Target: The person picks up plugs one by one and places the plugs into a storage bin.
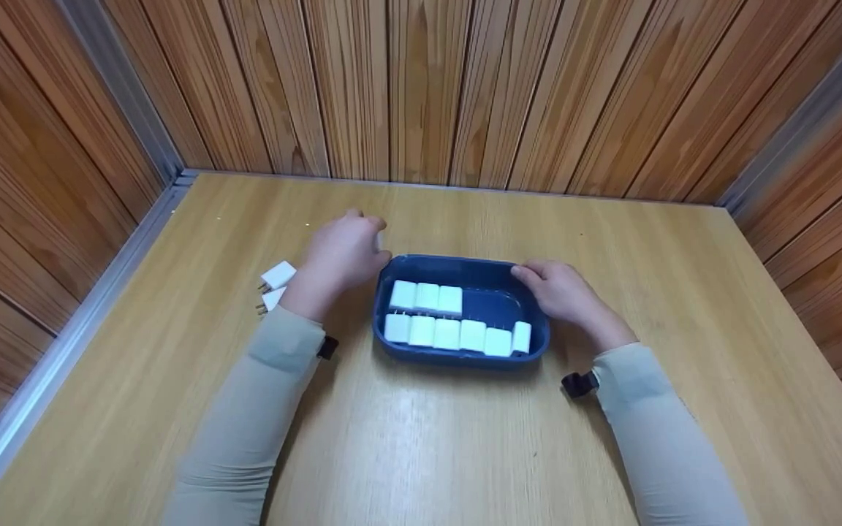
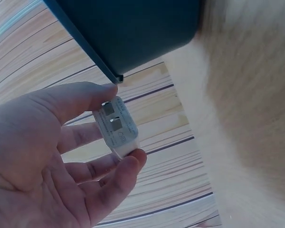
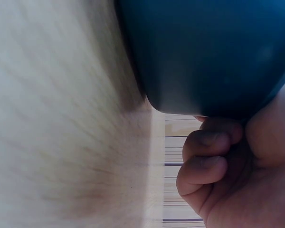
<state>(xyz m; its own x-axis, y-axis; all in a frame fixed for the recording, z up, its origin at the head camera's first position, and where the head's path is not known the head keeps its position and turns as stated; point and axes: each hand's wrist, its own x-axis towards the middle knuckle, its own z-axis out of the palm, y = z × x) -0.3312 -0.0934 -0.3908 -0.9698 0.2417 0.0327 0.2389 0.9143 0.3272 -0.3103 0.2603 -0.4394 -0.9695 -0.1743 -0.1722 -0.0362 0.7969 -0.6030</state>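
A dark blue plastic tub (image 1: pixel 457 359) stands on the table with two rows of white charger plugs (image 1: pixel 446 334) inside. The back row has 3 plugs at its left, and the front row holds several. My left hand (image 1: pixel 344 252) is just off the tub's back left corner. In the left wrist view it pinches a white charger plug (image 2: pixel 118 124) between thumb and fingertips, two metal prongs showing, close by the tub's rim. My right hand (image 1: pixel 563 292) grips the tub's right rim, thumb over the edge and the other fingers curled against the outside wall (image 3: pixel 204 61).
Two more white charger plugs (image 1: pixel 278 275) lie on the table left of the left forearm, prongs pointing left. Wood-panelled walls (image 1: pixel 421 95) enclose the wooden table (image 1: pixel 406 438) at the back and both sides. A dark wrist camera (image 1: pixel 579 384) hangs at the right cuff.
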